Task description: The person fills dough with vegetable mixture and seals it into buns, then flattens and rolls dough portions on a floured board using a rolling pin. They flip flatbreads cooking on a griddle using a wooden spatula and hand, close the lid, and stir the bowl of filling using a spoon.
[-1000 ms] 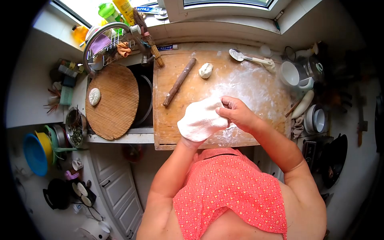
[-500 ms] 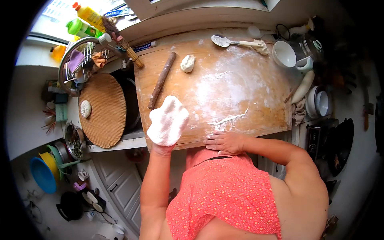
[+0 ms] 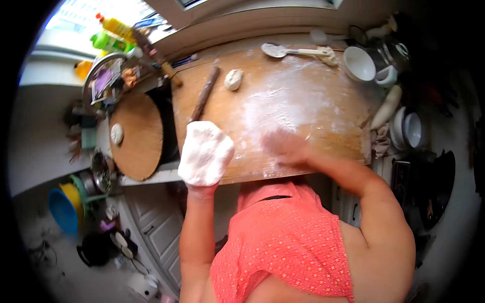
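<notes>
A flattened piece of white dough [image 3: 206,154] drapes over my left hand [image 3: 202,190], which holds it up at the board's front left. The dough hides the fingers and palm; only the wrist end of the hand shows. My right hand [image 3: 287,146] is smeared by motion over the floured middle of the wooden board [image 3: 333,151], its fingers stretched out flat with nothing seen in them. Just behind the dough lies a brown rolling pin [image 3: 206,93]. A small ball of dough [image 3: 233,80] rests to the right of the pin.
A round ridged board [image 3: 139,146] with a dough piece [image 3: 116,134] on it stands left. A floury spoon [image 3: 275,49] lies at the back. White bowls [image 3: 359,64] and a mug [image 3: 386,77] line the right. Bottles [image 3: 116,28] stand by the window.
My right hand has moved from the board's front edge farther onto the floured surface. The dough on my left hand has shifted slightly left and changed outline. The view has tilted a little.
</notes>
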Demonstrator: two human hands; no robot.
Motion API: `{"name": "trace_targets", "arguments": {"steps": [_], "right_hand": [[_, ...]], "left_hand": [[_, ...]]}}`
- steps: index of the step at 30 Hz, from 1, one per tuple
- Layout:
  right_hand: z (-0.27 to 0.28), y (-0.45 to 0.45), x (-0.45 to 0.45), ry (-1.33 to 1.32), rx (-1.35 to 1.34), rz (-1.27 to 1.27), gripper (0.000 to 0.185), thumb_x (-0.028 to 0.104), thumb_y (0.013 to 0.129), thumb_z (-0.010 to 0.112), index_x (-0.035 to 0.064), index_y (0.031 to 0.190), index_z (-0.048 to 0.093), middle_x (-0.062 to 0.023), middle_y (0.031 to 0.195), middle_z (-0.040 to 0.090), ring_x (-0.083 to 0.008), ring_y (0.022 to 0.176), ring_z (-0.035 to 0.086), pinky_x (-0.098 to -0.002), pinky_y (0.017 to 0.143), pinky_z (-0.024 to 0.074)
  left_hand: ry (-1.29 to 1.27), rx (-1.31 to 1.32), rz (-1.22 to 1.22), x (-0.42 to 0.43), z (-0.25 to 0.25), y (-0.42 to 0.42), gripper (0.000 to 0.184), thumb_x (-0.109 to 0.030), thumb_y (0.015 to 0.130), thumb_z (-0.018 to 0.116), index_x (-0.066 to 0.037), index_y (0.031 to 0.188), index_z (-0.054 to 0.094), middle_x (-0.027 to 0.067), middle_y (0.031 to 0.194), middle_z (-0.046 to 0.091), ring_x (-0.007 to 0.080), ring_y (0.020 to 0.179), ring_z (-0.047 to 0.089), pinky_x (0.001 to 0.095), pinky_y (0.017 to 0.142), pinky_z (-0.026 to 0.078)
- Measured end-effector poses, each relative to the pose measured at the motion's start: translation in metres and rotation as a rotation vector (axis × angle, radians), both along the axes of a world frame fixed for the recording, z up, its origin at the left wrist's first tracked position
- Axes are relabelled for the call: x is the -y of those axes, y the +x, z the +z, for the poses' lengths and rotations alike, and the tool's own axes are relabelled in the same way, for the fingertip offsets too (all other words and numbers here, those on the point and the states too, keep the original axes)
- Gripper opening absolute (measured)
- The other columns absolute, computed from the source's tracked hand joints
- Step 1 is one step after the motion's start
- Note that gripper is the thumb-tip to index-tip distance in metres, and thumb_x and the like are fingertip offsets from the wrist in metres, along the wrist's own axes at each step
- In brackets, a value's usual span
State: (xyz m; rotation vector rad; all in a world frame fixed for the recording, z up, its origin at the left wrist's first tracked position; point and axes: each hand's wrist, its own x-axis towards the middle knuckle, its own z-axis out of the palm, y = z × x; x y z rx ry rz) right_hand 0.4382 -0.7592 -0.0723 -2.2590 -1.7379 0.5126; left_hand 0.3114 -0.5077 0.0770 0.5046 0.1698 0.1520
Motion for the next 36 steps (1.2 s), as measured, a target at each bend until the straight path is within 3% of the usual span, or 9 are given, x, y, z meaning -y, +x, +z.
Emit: {"name": "trace_targets", "arguments": {"steps": [4, 9, 10, 13, 15, 18, 30, 32, 36], "right_hand": [[0.017, 0.058, 0.01, 0.055, 0.03, -0.315, 0.073, 0.025, 0.086, 0.063, 0.0045, 0.147, 0.029, -0.0174, 0.157, 0.019, -0.033, 0.145, 0.019, -0.0439, 0.12, 0.0119], [0.016, 0.029, -0.001, 0.347, 0.05, -0.452, 0.057, 0.03, 0.088, 0.064, 0.001, 0.133, 0.047, -0.0202, 0.141, 0.042, -0.0353, 0.131, 0.039, -0.0431, 0.111, 0.0296], [0.018, 0.018, -0.013, 0.533, -0.104, -0.423, 0.049, 0.03, 0.088, 0.064, 0.0001, 0.126, 0.054, -0.0218, 0.132, 0.052, -0.035, 0.124, 0.049, -0.0422, 0.106, 0.037], [0.074, -0.014, -0.075, 0.405, -0.671, -0.489, 0.038, 0.031, 0.09, 0.065, 0.0002, 0.112, 0.063, -0.0158, 0.115, 0.064, -0.026, 0.105, 0.059, -0.037, 0.09, 0.0468], [0.089, -0.03, -0.113, 0.36, -1.389, -0.42, 0.035, 0.031, 0.092, 0.064, 0.0014, 0.11, 0.064, -0.0073, 0.107, 0.066, -0.0152, 0.094, 0.059, -0.0324, 0.081, 0.0477], [0.129, -0.058, -0.158, 0.344, -1.379, -0.418, 0.032, 0.028, 0.093, 0.064, 0.0024, 0.112, 0.064, -0.0026, 0.103, 0.066, -0.0113, 0.092, 0.06, -0.0299, 0.08, 0.0493], [0.154, -0.216, -0.325, 0.394, -1.288, -0.255, 0.029, 0.01, 0.094, 0.059, 0.0011, 0.122, 0.06, -0.0016, 0.105, 0.065, -0.0082, 0.093, 0.059, -0.0246, 0.084, 0.0478], [0.147, -0.237, -0.357, 0.374, -1.28, -0.178, 0.029, 0.011, 0.095, 0.06, 0.0007, 0.122, 0.059, -0.002, 0.105, 0.065, -0.0086, 0.092, 0.06, -0.0247, 0.084, 0.0479], [0.144, -0.253, -0.408, 0.234, -1.238, -0.152, 0.031, 0.012, 0.095, 0.06, -0.001, 0.122, 0.057, -0.0041, 0.099, 0.064, -0.0106, 0.09, 0.06, -0.0251, 0.082, 0.0488]], "left_hand": [[1.689, -0.29, 0.11, 0.013, 0.038, 0.002, 0.004, -0.006, 0.091, 0.05, -0.005, 0.092, 0.054, 0.0044, 0.081, 0.055, 0.0179, 0.079, 0.057, 0.0265, 0.071, 0.048], [1.751, -0.383, 0.028, 0.0, 0.026, -0.023, 0.025, -0.011, 0.095, 0.045, 0.001, 0.115, 0.053, 0.0087, 0.106, 0.061, 0.0199, 0.098, 0.061, 0.0316, 0.089, 0.051], [1.073, -0.237, 0.056, -0.007, 0.014, -0.03, 0.029, -0.014, 0.096, 0.044, 0.001, 0.119, 0.052, 0.0098, 0.111, 0.061, 0.0204, 0.101, 0.061, 0.0338, 0.089, 0.051], [0.029, -0.102, 0.095, -0.006, 0.023, -0.044, 0.036, -0.017, 0.098, 0.043, 0.003, 0.127, 0.05, 0.0122, 0.122, 0.06, 0.0227, 0.11, 0.061, 0.0382, 0.09, 0.053], [0.38, -0.05, 0.03, -0.007, 0.02, -0.056, 0.039, -0.021, 0.098, 0.044, 0.002, 0.128, 0.051, 0.0142, 0.126, 0.059, 0.0264, 0.114, 0.059, 0.0406, 0.096, 0.049], [-0.43, -0.005, -0.127, -0.024, -0.006, -0.07, 0.047, -0.031, 0.098, 0.043, 0.001, 0.133, 0.048, 0.0154, 0.132, 0.055, 0.0303, 0.123, 0.053, 0.0461, 0.107, 0.04], [-0.586, 0.209, 0.104, -0.164, 0.004, -0.239, 0.051, -0.038, 0.099, 0.038, -0.001, 0.135, 0.045, 0.0178, 0.134, 0.051, 0.0339, 0.121, 0.052, 0.0505, 0.107, 0.039], [-0.075, 0.097, 0.243, -0.183, 0.01, -0.272, 0.042, -0.032, 0.096, 0.045, -0.004, 0.128, 0.049, 0.0075, 0.124, 0.057, 0.0204, 0.114, 0.056, 0.0355, 0.098, 0.046], [1.2, -0.546, 0.346, -0.218, 0.012, -0.326, 0.047, -0.038, 0.097, 0.039, -0.009, 0.132, 0.049, 0.0079, 0.133, 0.055, 0.0228, 0.122, 0.052, 0.0407, 0.108, 0.036]]}}
